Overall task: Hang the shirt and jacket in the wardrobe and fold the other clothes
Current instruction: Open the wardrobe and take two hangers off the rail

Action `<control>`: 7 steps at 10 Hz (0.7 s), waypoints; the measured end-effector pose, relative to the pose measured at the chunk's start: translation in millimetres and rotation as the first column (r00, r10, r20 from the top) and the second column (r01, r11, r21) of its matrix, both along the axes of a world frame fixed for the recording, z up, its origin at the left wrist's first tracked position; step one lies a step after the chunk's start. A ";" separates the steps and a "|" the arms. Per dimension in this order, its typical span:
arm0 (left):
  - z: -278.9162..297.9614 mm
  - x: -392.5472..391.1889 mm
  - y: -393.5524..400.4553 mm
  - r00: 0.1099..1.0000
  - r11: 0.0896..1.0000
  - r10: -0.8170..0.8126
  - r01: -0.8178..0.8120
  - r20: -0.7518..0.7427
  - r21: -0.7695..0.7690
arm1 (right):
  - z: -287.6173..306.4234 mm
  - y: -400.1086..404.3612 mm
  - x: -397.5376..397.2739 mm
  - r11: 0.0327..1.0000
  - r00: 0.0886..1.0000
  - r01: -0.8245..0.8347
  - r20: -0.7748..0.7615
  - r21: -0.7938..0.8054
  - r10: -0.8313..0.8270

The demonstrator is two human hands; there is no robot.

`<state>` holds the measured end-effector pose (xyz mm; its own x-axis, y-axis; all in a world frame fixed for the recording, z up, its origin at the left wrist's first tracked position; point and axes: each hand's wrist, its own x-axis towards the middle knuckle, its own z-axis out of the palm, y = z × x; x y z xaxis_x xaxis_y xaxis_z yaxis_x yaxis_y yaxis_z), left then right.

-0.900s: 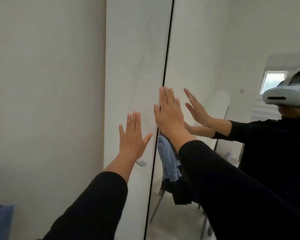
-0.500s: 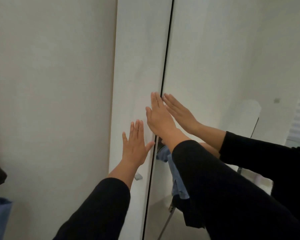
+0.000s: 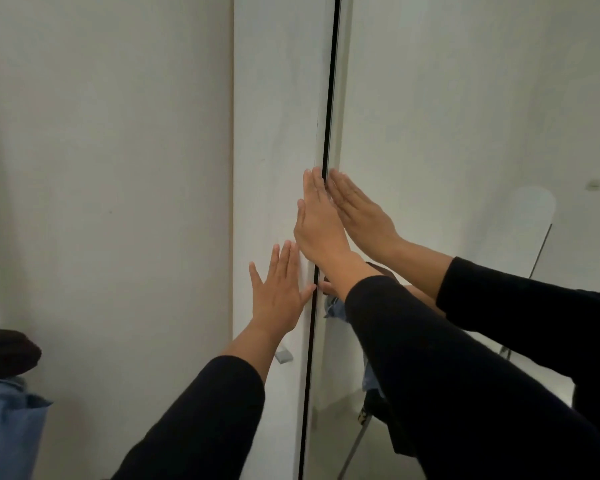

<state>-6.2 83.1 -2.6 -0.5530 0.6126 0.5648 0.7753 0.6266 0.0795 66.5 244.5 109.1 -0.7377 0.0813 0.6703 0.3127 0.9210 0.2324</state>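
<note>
L hand [image 3: 279,289], R hand [image 3: 317,221] flat on wardrobe door [image 3: 274,133].

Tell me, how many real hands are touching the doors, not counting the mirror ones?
2. The left hand lies flat on the white door, low down near the black gap. The right hand presses higher up, at the edge of the mirror door. The others are reflections.

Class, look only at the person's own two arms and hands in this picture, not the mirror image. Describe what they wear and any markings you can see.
Both arms wear long, plain black sleeves that end at the wrist. The left hand and right hand are bare: no gloves, and no rings, watch or bracelet show. The left sleeve and right sleeve carry no visible logo, stripe or pattern.
</note>
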 end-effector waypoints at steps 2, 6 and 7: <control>3.6 9.8 -4.0 1.000 0.999 0.029 -0.029 0.003 0.028 | 4.3 -11.4 1.8 0.981 0.994 -0.100 -0.047 -0.167 0.094; -0.6 0.7 -28.9 0.999 0.996 0.044 -0.043 -0.019 0.075 | 5.2 -111.4 -16.6 0.990 0.979 0.001 -0.203 -0.140 -0.029; -2.2 -2.9 -36.7 0.998 0.994 0.056 -0.053 -0.023 0.094 | 10.9 -124.3 -10.9 0.991 0.984 0.050 -0.162 -0.125 -0.070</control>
